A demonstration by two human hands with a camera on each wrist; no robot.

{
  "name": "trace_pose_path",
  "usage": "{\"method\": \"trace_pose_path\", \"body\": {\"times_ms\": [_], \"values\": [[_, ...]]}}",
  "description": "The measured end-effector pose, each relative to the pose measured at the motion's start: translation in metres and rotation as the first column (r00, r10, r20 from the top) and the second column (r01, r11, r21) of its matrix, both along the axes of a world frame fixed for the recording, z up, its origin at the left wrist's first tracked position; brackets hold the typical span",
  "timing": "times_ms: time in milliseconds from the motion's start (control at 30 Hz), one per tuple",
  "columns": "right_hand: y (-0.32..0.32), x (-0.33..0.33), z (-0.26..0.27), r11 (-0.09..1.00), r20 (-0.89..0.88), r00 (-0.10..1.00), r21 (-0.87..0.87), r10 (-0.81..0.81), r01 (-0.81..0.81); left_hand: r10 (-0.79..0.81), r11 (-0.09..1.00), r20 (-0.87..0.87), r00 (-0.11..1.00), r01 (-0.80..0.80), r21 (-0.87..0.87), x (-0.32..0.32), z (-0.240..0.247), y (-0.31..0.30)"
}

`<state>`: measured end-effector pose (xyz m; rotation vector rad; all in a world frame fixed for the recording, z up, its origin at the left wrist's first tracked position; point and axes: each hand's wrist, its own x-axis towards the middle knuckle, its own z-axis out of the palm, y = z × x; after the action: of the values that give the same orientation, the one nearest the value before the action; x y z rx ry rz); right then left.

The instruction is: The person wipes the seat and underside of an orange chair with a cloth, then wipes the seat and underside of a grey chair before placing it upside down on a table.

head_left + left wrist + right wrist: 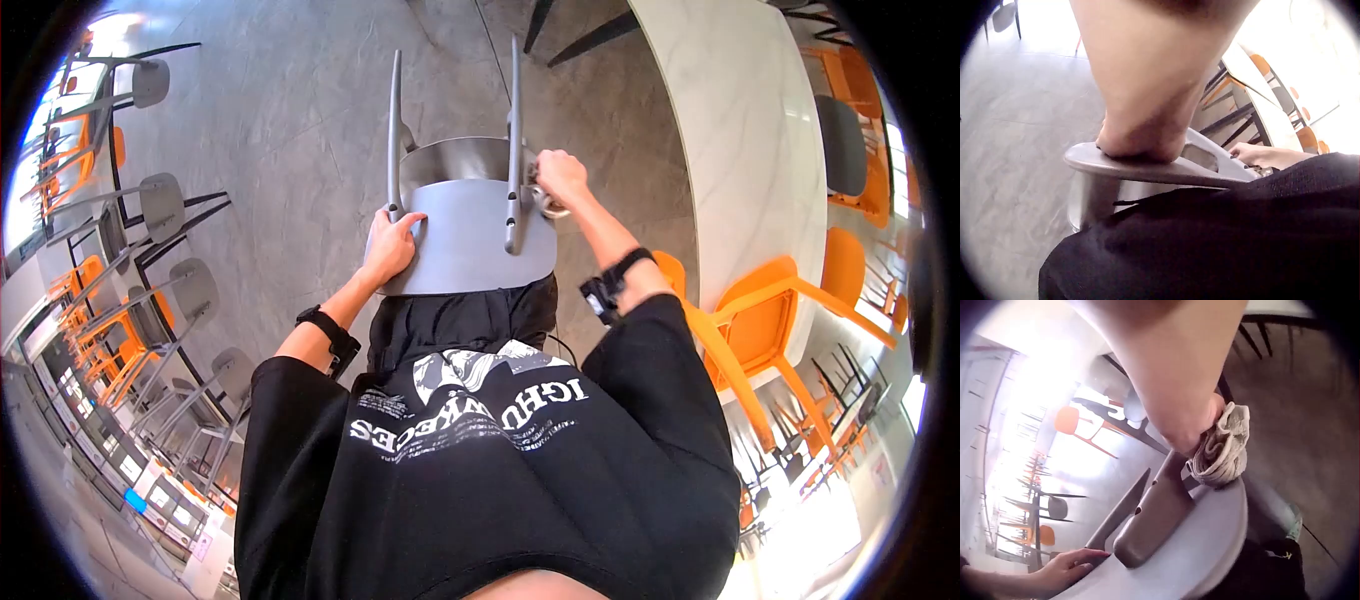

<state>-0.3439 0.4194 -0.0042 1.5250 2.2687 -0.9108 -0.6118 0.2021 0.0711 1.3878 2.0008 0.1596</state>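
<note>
A grey plastic chair (465, 245) lies tipped over by the person's lap, two of its legs (395, 130) pointing away. At its left edge the left hand (390, 248) grips the flat panel, thumb on top beside the leg's base; the other fingers are mostly hidden under the rim. On the opposite side the right hand (563, 178) holds a bunched, off-white cloth (1219, 450) close against the right leg's base and the panel edge. In the right wrist view, screw holes show in the grey leg bracket (1157, 515).
A long white marble-look table (745, 150) runs along the right, with orange chairs (755, 320) close by the right elbow. Rows of grey chairs (165, 205) and tables stand at the left. Grey tiled floor (290, 110) lies ahead.
</note>
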Motion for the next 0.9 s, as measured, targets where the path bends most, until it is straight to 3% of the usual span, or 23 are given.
{"method": "trace_pose_path", "body": {"times_ms": [33,67,100,133,233,333,433,500,533,633,667,767,800,833,900], "values": [[0.005,0.010,0.015,0.999,0.056,0.998,-0.020,0.039,-0.038,-0.008,0.999,0.002,1.000,0.008,0.035,-0.004,-0.005,0.000],[0.009,0.023,0.026,0.998,0.057,0.998,-0.055,-0.028,0.032,0.047,0.999,0.062,0.997,-0.048,0.019,-0.008,-0.005,0.004],[0.015,0.038,0.027,0.998,0.035,0.999,-0.055,0.004,-0.002,0.102,0.995,0.121,0.987,-0.102,-0.006,-0.009,-0.002,0.005],[0.017,0.041,0.060,0.997,0.006,0.998,-0.046,-0.064,0.064,0.158,0.987,0.175,0.972,-0.153,-0.038,-0.012,0.003,0.006],[0.024,0.044,0.098,0.986,-0.262,0.951,-0.006,-0.162,0.166,0.443,0.896,0.157,0.883,-0.432,-0.103,-0.020,0.032,0.037],[0.015,0.003,0.127,0.938,-0.576,0.742,-0.180,-0.344,0.296,0.402,0.912,0.530,0.747,-0.377,-0.160,-0.035,0.060,0.066],[-0.008,-0.064,0.152,0.888,-0.709,0.535,-0.378,-0.460,0.263,0.503,0.845,0.824,0.261,-0.348,-0.406,-0.027,0.099,0.083],[-0.024,-0.099,0.194,0.708,-0.656,0.400,-0.706,-0.639,-0.026,0.465,0.816,0.885,-0.031,-0.371,-0.442,-0.019,0.116,0.082],[-0.034,-0.112,0.185,0.589,-0.631,0.314,-0.775,-0.709,-0.228,0.425,0.804,0.887,-0.180,-0.375,-0.461,-0.019,0.121,0.080],[-0.038,-0.120,0.197,0.718,-0.684,0.549,-0.666,-0.481,-0.201,0.531,0.707,0.847,0.026,-0.564,-0.426,-0.041,0.123,0.070],[-0.040,-0.116,0.198,0.812,-0.666,0.627,-0.576,-0.404,-0.088,0.571,0.645,0.815,0.097,-0.667,-0.373,-0.049,0.110,0.062],[-0.043,-0.076,0.138,0.993,-0.555,0.825,-0.104,-0.108,0.060,0.578,0.793,0.421,0.699,-0.603,-0.086,-0.083,0.067,0.023],[-0.048,-0.062,0.132,0.978,-0.514,0.837,-0.174,-0.187,0.112,0.518,0.854,0.101,0.849,-0.507,-0.119,-0.075,0.085,0.021],[-0.056,-0.047,0.128,0.957,-0.466,0.846,-0.240,-0.261,0.163,0.473,0.876,0.056,0.879,-0.463,-0.138,-0.070,0.081,0.012],[-0.077,-0.012,0.097,0.988,-0.398,0.905,-0.088,-0.148,0.123,0.371,0.912,-0.032,0.928,-0.370,-0.179,-0.061,0.067,-0.004]]}}
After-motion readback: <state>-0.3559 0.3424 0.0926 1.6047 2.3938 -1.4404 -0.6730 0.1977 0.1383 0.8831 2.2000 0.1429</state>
